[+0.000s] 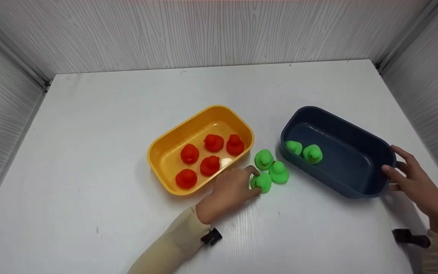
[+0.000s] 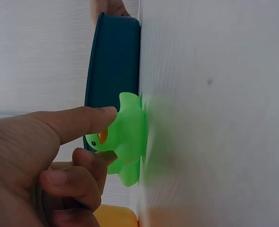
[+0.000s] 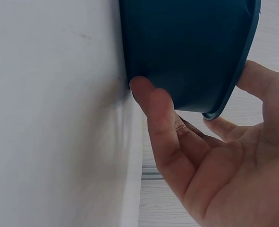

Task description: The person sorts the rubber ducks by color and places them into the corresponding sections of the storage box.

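Observation:
My left hand [image 1: 232,188] has thumb and fingers around a green rubber duck [image 1: 262,183], which sits on the table. In the left wrist view, the thumb touches that duck [image 2: 130,130] on one side while curled fingers lie on the other. Two more green ducks [image 1: 264,159] stand close beside it. My right hand [image 1: 418,184] grips the right end of a dark blue tub [image 1: 340,179], its thumb over the rim and fingers against the outer wall. Two green ducks [image 1: 313,154] lie inside the tub's left end. The right wrist view shows fingers against the tub's wall [image 3: 191,52].
A yellow tub [image 1: 181,131] with several red rubber ducks [image 1: 214,142] inside stands just left of my left hand. The white table [image 1: 89,152] is bounded by a grey wood-grain back wall [image 1: 211,34] and side panels.

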{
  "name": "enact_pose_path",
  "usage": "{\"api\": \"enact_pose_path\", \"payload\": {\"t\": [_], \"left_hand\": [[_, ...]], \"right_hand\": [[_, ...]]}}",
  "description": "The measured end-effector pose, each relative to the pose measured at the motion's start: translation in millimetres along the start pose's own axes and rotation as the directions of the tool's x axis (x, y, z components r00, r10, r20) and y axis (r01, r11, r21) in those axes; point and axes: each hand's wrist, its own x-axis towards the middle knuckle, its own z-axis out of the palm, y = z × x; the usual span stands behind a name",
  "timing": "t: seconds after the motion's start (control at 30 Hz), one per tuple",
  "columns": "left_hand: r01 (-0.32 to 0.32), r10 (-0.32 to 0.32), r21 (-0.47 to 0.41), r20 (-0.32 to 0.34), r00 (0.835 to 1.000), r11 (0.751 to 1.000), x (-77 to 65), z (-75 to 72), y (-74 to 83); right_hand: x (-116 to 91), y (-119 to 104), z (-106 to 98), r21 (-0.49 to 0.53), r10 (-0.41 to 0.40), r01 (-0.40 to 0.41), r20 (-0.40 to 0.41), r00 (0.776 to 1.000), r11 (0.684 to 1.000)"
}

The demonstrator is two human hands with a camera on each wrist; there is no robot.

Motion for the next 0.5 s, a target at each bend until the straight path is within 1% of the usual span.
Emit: {"api": "enact_pose_path", "payload": {"t": [0.27,0.5], "left_hand": [[-0.014,0.015,-0.043,0.008,1.0,0.999,-0.6,-0.6,-1.0],[-0.063,0.062,-0.073,-0.023,0.998,0.995,-0.7,-1.0,5.2]], "right_hand": [[-0.2,0.4,0.2,-0.005,0.003,-0.003,-0.004,1.0,1.0],[-0.4,1.3,-0.4,0.012,-0.011,0.011,-0.001,1.0,1.0]]}}
